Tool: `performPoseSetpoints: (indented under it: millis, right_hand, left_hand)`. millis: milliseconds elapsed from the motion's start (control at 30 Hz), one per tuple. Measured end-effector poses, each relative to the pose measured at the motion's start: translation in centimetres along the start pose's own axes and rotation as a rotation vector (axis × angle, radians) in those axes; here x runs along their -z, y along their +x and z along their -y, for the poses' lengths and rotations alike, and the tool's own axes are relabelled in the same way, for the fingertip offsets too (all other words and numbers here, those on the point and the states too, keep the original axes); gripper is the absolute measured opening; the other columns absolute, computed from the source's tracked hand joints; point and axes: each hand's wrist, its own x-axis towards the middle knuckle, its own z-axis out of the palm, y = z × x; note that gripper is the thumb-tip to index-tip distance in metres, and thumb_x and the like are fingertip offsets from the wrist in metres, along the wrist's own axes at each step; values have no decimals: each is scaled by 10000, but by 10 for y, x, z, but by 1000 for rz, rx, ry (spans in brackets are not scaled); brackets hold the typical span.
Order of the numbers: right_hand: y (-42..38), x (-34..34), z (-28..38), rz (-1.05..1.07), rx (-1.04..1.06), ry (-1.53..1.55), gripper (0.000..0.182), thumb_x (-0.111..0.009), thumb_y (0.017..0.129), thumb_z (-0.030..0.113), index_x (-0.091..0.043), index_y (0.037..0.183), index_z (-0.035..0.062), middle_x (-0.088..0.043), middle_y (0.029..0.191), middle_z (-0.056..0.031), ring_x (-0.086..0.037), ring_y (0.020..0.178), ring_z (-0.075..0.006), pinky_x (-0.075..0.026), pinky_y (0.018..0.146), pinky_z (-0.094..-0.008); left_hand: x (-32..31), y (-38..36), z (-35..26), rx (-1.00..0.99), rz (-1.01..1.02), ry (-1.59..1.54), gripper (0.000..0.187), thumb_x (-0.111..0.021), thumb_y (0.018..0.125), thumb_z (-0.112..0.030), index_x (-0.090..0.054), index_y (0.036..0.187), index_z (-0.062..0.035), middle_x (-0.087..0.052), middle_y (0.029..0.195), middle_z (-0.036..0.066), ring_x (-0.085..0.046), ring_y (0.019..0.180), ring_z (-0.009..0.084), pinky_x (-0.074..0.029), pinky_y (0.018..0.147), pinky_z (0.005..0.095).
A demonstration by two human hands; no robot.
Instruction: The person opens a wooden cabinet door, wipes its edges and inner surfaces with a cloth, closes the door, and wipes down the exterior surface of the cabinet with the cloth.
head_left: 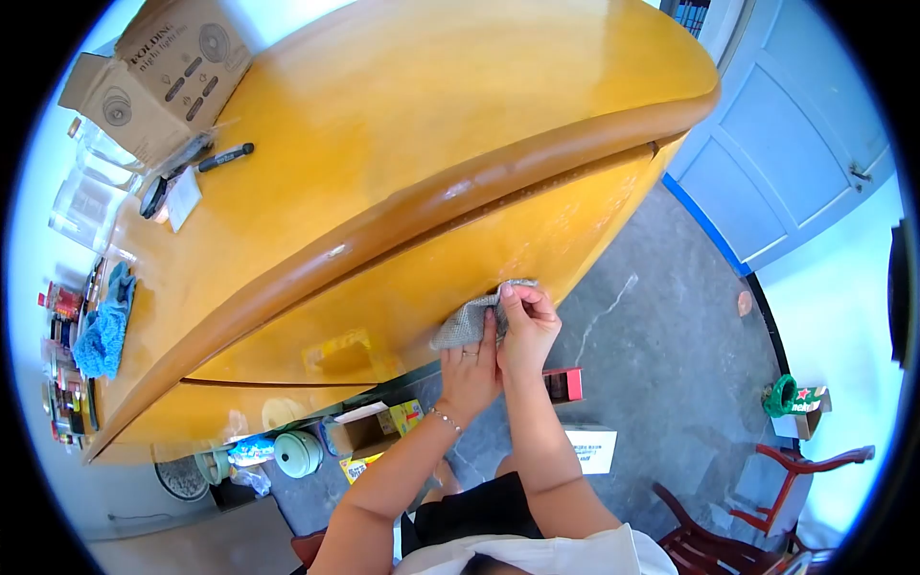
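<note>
A grey checked cloth (pixel 462 326) is bunched against the yellow front panel of the wooden table (pixel 383 287), below its rounded brown edge. My left hand (pixel 470 376), with a ring and a bracelet, grips the lower part of the cloth, some of its fingers hidden behind the fabric. Right beside it, my right hand (pixel 527 335) pinches the cloth's upper right end between thumb and fingers. The two hands touch at the wrists or nearly so.
On the tabletop stand a cardboard fan box (pixel 182 81), a black marker (pixel 226 157), clear plastic containers (pixel 91 206) and a blue cloth (pixel 103 331). Below are a lidded pot (pixel 298 453), open boxes (pixel 369 431) and a white box (pixel 589 450). Wooden chairs (pixel 709 537) stand lower right.
</note>
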Motion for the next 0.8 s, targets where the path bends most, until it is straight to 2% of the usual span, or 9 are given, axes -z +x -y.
performPoseSetpoints:
  millis: [100,200,800]
  right_hand:
    - [3,-4,5,-3,-6,3,72,-639,722,-29,-582,697,6,-514,704,0,-479,664,-67,-398,626,-190]
    - [1,0,5,-3,-23,11,77,-643,721,-26,-583,688,10,-511,702,3,-473,651,-62,-395,615,-189]
    - [6,1,5,57,-70,85,56,-642,728,-14,-596,715,15,-535,717,-2,-501,676,-70,-410,625,-197]
  left_hand:
    - [-2,-2,-1,-5,-44,-17,627,-513,762,-277,-313,1269,33,-339,1279,208,-331,1161,376,-233,932,497]
    - [9,6,-10,12,-123,7,594,-566,721,-222,-387,1229,31,-449,1183,177,-424,1063,338,-299,890,458]
    - [11,5,-12,35,-126,83,587,-551,731,-210,-374,1239,23,-452,1158,173,-405,1066,335,-283,886,467]
